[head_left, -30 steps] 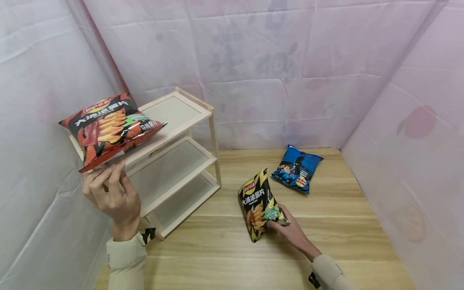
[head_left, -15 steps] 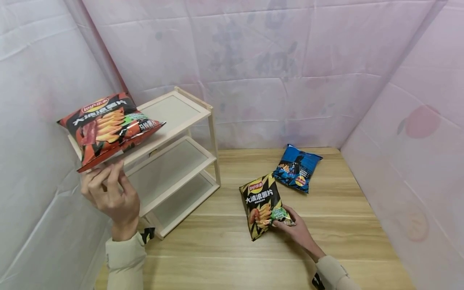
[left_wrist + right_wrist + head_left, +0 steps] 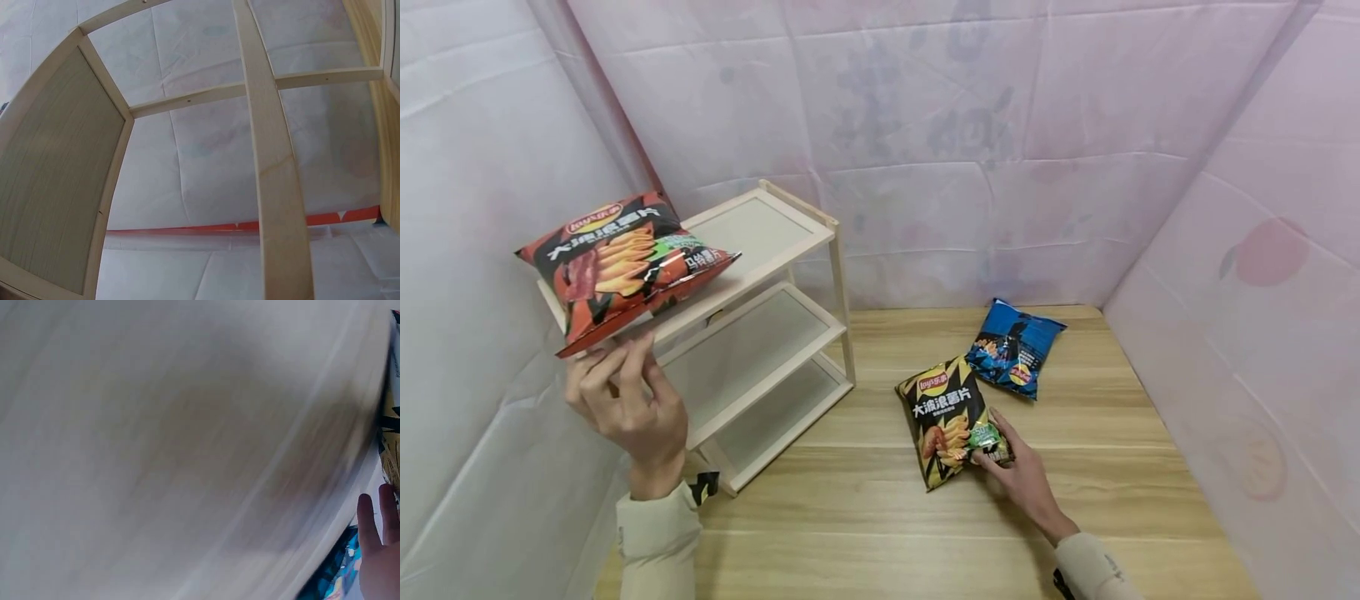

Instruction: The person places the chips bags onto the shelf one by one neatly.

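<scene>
A red and black bag of chips (image 3: 625, 254) sits on the left part of the top shelf, its front edge overhanging. My left hand (image 3: 636, 412) holds that lower edge with bent fingers, whose tips are partly hidden. Over the table, a yellow and black bag of chips (image 3: 942, 417) leans with its printed face up. My right hand (image 3: 1026, 479) grips its lower right corner, thumb in front. In the right wrist view, the hand (image 3: 381, 550) shows at the right edge, close to a strip of the yellow bag (image 3: 391, 450).
A three-tier wooden shelf (image 3: 752, 350) stands at the left. A blue bag of chips (image 3: 1015, 346) lies at the back right of the wooden table (image 3: 820, 533), just behind the yellow one. Fabric walls (image 3: 925, 167) surround the table. Shelf bars (image 3: 275, 162) fill the left wrist view.
My right hand has shifted slightly right and turned the yellow bag, so its front faces up more and its top comes closer to the blue bag. The left hand and red bag stay nearly still.
</scene>
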The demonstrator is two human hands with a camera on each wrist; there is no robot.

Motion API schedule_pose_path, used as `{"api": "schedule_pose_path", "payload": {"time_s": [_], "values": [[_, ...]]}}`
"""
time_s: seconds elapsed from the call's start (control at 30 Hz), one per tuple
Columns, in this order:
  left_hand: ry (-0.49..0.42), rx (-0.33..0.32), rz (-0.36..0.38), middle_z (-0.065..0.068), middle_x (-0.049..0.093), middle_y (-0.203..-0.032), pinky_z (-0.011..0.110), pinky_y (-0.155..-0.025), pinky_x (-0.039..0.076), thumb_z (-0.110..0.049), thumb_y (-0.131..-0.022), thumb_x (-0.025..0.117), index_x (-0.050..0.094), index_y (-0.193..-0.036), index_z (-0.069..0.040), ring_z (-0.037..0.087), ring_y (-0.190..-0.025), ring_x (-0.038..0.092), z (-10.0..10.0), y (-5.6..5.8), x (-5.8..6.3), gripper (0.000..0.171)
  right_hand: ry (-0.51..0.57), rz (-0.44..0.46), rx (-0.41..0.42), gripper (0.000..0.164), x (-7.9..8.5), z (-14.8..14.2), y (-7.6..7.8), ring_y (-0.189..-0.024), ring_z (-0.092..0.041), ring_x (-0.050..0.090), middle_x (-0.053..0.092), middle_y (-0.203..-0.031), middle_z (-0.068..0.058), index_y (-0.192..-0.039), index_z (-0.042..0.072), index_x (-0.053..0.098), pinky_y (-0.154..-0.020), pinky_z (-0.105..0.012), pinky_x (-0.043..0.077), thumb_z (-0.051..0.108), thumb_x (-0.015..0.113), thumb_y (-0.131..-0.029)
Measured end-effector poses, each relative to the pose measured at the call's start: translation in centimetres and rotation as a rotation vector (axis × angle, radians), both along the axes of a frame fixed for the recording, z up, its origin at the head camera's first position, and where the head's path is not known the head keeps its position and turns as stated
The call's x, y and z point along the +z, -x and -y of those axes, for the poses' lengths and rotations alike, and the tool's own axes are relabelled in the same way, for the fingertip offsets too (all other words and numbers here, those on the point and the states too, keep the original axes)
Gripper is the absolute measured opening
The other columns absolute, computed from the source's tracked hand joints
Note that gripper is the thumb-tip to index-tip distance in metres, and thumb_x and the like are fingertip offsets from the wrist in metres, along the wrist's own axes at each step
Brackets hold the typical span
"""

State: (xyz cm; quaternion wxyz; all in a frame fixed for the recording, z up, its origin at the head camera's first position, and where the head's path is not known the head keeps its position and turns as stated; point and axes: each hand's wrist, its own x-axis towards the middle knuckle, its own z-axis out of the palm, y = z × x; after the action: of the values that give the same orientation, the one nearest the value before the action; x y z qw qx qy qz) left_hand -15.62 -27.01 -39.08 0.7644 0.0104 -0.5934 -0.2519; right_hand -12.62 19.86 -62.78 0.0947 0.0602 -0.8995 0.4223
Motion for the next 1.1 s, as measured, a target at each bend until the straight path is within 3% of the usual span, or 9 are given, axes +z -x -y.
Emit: {"api": "schedule_pose_path", "payload": {"time_s": [0.17, 0.5, 0.77, 0.93, 1.1], "values": [[-0.006, 0.003, -0.010, 0.015, 0.063, -0.100, 0.043, -0.111, 0.042, -0.003, -0.096, 0.071, 0.079, -0.097, -0.006, 0.032, -0.113, 0.057, 0.0, 0.0, 0.2, 0.008, -0.134, -0.075, 0.059, 0.075, 0.0, 0.0, -0.2, -0.141, -0.049, 0.056, 0.054, -0.159, -0.021, -0.164, 0.020, 0.040, -0.113, -0.067, 0.045, 0.029, 0.076, -0.098], [0.017, -0.010, 0.025, 0.019, 0.061, -0.100, 0.037, -0.112, 0.043, 0.014, -0.089, 0.069, 0.079, -0.099, -0.002, 0.032, -0.113, 0.056, -0.4, -1.0, 0.2, 0.021, -0.165, 0.071, 0.060, 0.071, -1.3, -0.3, -1.9, -0.142, -0.052, 0.054, 0.053, -0.158, -0.025, -0.163, 0.015, 0.040, -0.113, -0.071, 0.044, 0.031, 0.071, -0.101], [0.015, -0.006, 0.014, 0.017, 0.062, -0.100, 0.037, -0.111, 0.043, 0.000, -0.096, 0.071, 0.078, -0.097, -0.002, 0.032, -0.112, 0.056, -0.6, -0.7, 0.5, 0.008, -0.209, 0.103, 0.067, 0.069, -0.8, -0.4, -1.3, -0.145, -0.055, 0.048, 0.045, -0.163, -0.026, -0.164, 0.015, 0.038, -0.112, -0.075, 0.041, 0.035, 0.066, -0.105], [0.010, -0.010, -0.011, 0.017, 0.062, -0.099, 0.038, -0.110, 0.043, 0.002, -0.095, 0.071, 0.078, -0.095, -0.001, 0.031, -0.111, 0.056, -0.8, -0.4, 0.9, 0.007, -0.264, 0.010, 0.086, 0.077, 0.8, -0.5, -0.3, -0.148, -0.053, 0.040, 0.037, -0.166, -0.029, -0.164, 0.007, 0.036, -0.113, -0.077, 0.038, 0.029, 0.073, -0.100], [-0.001, -0.005, -0.013, 0.016, 0.063, -0.099, 0.039, -0.111, 0.042, 0.001, -0.095, 0.071, 0.078, -0.095, -0.002, 0.031, -0.112, 0.057, -0.8, -0.2, 0.9, 0.007, -0.329, -0.132, 0.125, 0.087, 3.3, 0.0, 0.7, -0.145, -0.053, 0.043, 0.040, -0.164, -0.031, -0.162, 0.002, 0.037, -0.110, -0.076, 0.042, 0.022, 0.083, -0.091]]}}
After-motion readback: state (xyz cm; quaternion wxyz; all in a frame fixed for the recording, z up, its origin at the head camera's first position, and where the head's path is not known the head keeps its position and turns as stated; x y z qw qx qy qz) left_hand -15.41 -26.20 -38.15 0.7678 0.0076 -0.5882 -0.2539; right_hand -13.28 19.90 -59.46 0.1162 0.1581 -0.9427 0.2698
